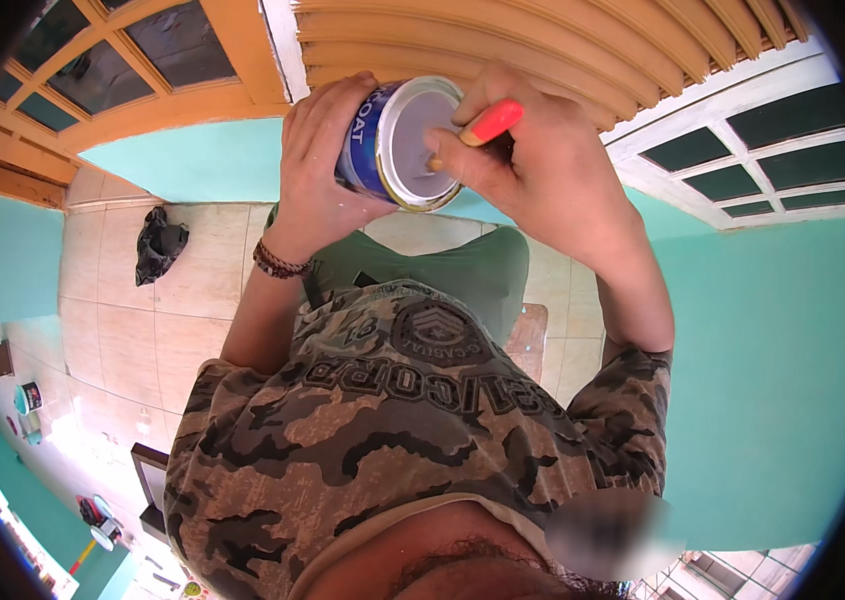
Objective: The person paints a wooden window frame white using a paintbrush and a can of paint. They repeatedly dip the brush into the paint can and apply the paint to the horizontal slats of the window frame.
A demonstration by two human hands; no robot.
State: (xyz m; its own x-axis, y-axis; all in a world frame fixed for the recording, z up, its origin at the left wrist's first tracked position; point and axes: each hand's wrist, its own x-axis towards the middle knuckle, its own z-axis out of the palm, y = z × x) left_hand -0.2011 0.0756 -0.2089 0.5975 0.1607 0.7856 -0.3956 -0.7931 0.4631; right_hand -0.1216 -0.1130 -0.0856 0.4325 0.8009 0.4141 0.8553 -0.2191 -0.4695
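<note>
My left hand [317, 150], with a braided bracelet at its wrist, grips a blue metal paint tin [367, 142] from the left side. The tin is tilted, and its open mouth with a pale rim faces up and to the right. Inside it a pale greyish surface [407, 142] shows. Between the thumb and fingers of my right hand [554, 146] is a thin wooden handle with a red end [496, 122], probably a paintbrush. Its lower end reaches into the tin's mouth; my thumb partly hides it, and bristles cannot be made out.
Ahead are an orange slatted panel [512, 37], an orange-framed paned door or window [160, 82] and a white-framed window [737, 142]. A black plastic bag [160, 244] lies on the tiled floor [197, 330]. Behind to the left stands a small tub [29, 397]. A turquoise wall [760, 360] rises on the right.
</note>
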